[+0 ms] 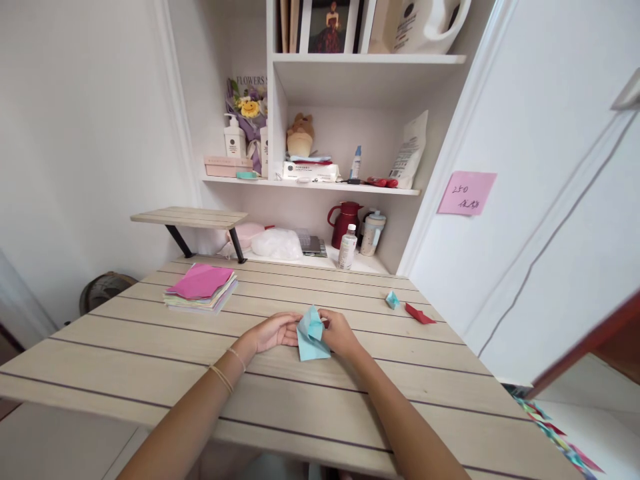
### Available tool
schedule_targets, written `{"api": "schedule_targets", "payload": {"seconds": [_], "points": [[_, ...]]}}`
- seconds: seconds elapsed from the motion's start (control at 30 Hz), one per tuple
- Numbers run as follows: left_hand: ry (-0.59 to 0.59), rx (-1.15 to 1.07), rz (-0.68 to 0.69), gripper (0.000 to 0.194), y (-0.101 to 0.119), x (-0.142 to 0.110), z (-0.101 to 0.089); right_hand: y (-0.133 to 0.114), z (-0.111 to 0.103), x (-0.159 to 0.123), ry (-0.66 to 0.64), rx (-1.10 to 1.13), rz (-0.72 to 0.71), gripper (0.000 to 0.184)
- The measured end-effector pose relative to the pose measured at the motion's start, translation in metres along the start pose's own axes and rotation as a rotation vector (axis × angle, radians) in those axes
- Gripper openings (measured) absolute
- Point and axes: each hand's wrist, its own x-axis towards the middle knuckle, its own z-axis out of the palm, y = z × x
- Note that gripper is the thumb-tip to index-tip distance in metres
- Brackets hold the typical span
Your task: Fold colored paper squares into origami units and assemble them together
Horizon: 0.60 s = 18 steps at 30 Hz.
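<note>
A partly folded sheet of light blue origami paper [311, 335] is held between my two hands just above the slatted table. My left hand [275, 331] grips its left side, palm turned inward, with the fingertips partly hidden behind the sheet. On the other side, my right hand [340, 331] is closed on the paper's upper right edge, fingers curled around it. The upper part of the paper stands up in folds, while a flat corner points down toward me. Farther right on the table lie a small folded blue paper piece [393, 300] and a red folded paper piece [420, 314].
A stack of coloured paper [203, 287], pink on top, sits at the table's left. Behind it stands a small raised shelf [190, 217] on black legs. At the back edge are a clear bottle [347, 248], a red jug [344, 223] and a light cup [373, 233].
</note>
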Motion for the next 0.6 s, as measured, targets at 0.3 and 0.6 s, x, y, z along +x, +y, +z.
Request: {"api": "schedule_targets", "payload": {"seconds": [0.3, 0.6], "points": [[0.118, 0.038, 0.06, 0.03, -0.002, 0.0, 0.001, -0.007, -0.005, 0.0, -0.014, 0.059, -0.026, 0.027], [-0.005, -0.031, 0.035, 0.032, 0.002, -0.001, 0.0, -0.004, -0.008, 0.0, 0.147, -0.22, -0.033, 0.013]]}}
